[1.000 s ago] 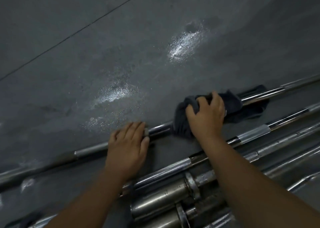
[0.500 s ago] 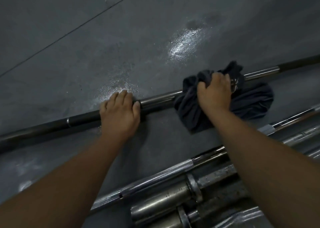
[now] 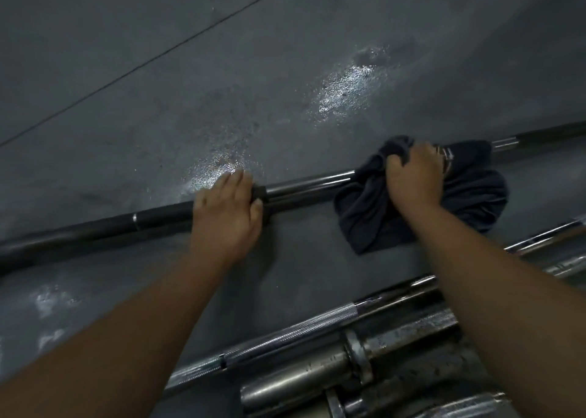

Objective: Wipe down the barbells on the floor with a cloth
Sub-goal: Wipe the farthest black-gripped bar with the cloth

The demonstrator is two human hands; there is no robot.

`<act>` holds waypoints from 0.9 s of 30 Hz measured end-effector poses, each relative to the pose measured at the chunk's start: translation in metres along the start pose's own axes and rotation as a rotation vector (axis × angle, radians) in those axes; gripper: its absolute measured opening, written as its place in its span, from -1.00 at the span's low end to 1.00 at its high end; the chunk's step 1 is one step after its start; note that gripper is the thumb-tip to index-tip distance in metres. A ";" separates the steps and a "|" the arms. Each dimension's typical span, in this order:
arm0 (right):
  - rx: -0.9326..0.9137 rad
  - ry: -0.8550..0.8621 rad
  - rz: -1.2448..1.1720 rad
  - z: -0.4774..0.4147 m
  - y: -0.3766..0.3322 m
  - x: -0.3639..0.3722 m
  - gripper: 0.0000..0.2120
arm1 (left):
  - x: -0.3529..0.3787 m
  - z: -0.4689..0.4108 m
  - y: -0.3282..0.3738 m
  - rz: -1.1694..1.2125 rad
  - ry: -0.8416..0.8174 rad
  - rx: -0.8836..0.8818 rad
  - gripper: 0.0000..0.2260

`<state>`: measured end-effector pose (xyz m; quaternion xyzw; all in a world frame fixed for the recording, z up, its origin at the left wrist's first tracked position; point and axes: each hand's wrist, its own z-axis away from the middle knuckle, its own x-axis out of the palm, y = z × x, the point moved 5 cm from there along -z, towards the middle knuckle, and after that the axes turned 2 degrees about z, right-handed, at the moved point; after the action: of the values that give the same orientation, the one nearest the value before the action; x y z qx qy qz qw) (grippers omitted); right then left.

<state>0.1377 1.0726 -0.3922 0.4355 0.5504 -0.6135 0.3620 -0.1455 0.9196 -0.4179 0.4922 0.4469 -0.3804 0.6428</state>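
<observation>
Dark barbell (image 3: 304, 185) lies across the floor (image 3: 285, 69), apart from the rest. The left hand (image 3: 226, 210) is flat over its shaft, fingers straight. The right hand (image 3: 412, 176) clamps a bunched dark cloth (image 3: 469, 202) onto the same bar, further right. Floor is grey and grainy, with glossy light patches and one thin seam line. Lower right: spare barbells (image 3: 304, 332) side by side, with a knurled chrome shaft and thick scuffed steel sleeves.
</observation>
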 end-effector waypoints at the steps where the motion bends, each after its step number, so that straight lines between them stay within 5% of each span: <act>1: 0.077 -0.001 -0.050 0.010 -0.005 0.004 -0.41 | 0.005 0.011 0.003 -0.002 -0.025 -0.013 -0.46; 3: 0.139 -0.048 -0.136 0.043 -0.032 0.011 -0.49 | 0.012 0.029 0.006 -0.026 -0.081 -0.014 -0.41; 10: -0.164 -0.485 -0.433 0.157 -0.121 0.038 -0.72 | 0.007 0.027 -0.002 0.043 -0.163 0.052 -0.27; 15: -0.062 -0.110 -0.162 0.078 -0.026 0.016 -0.24 | -0.010 -0.020 -0.009 0.074 -0.207 0.001 -0.31; 18: 0.042 -0.166 -0.044 0.066 -0.013 0.023 -0.12 | -0.010 -0.036 -0.010 -0.022 -0.203 0.016 -0.23; 20: -0.128 -0.247 0.077 0.089 -0.039 0.038 -0.15 | -0.009 -0.040 -0.013 -0.065 -0.221 0.028 -0.20; 23: -0.469 -0.232 0.078 0.100 -0.059 0.034 -0.48 | -0.009 -0.042 -0.015 -0.099 -0.219 0.064 -0.20; 27: 0.051 0.149 -0.151 0.005 0.001 -0.012 -0.54 | -0.006 -0.041 -0.019 -0.096 -0.217 0.076 -0.14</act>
<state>0.1422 1.0673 -0.3814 0.4464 0.5910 -0.6189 0.2617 -0.1729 0.9553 -0.4222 0.4502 0.3830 -0.4786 0.6492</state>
